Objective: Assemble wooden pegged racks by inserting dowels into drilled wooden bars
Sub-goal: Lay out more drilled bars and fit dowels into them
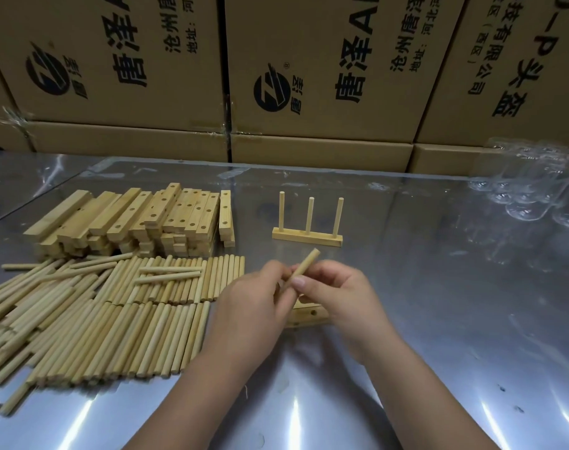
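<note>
Stacked cardboard boxes [309,76] wall off the back of a glossy, reflective table [422,287]. Near its middle the left hand [253,300] pinches a single dowel [304,266] between thumb and fingers, and the right hand [338,297] curls its fingers onto the same stick from the other side. The dowel is raised off the surface, with its free tip slanting toward one o'clock. Directly beneath the hands, at six o'clock from the dowel, lies a drilled bar [309,315], partly hidden by the right hand, with one hole showing. I cannot tell whether either hand touches it. The dowel looks light, stiff and smooth, so it will likely roll if set down. A grip near the middle should leave the lower end free to seat in a hole. A finished rack [308,238] stands at twelve o'clock, loose dowels [114,319] lie at nine, stacked bars [146,219] at ten, and glass jars [529,196] at two.
</note>
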